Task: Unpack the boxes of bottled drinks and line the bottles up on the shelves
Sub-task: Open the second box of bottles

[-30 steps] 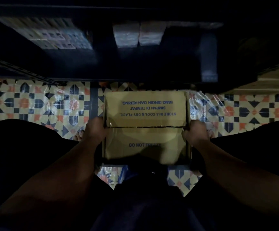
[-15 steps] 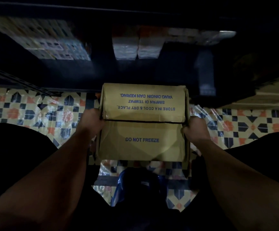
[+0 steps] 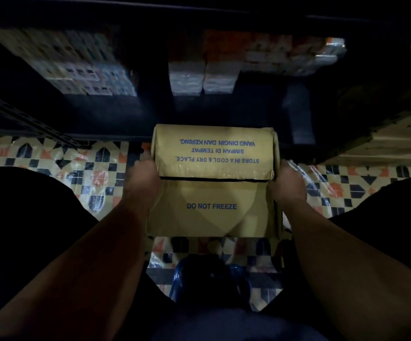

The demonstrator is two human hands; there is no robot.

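A closed brown cardboard box (image 3: 211, 207) with blue print reading "DO NOT FREEZE" is held up in front of me, above the floor. My left hand (image 3: 142, 182) grips its left side and my right hand (image 3: 288, 184) grips its right side. Its top flaps meet at a dark seam between my hands. No bottles are visible; the box hides its contents. Just beyond the box runs a dark shelf (image 3: 101, 114) at floor level.
The shelf holds white wrapped packs (image 3: 203, 78), stacked cartons (image 3: 76, 62) at left and orange-white packs (image 3: 295, 57) at right. The floor (image 3: 59, 166) has patterned tiles. A blue object (image 3: 211, 279) lies between my dark-clad knees. A pale board (image 3: 393, 141) sits at right.
Both hands have lifted the box off the floor and carried it forward toward the shelf edge. The blue object beneath it has come into view.
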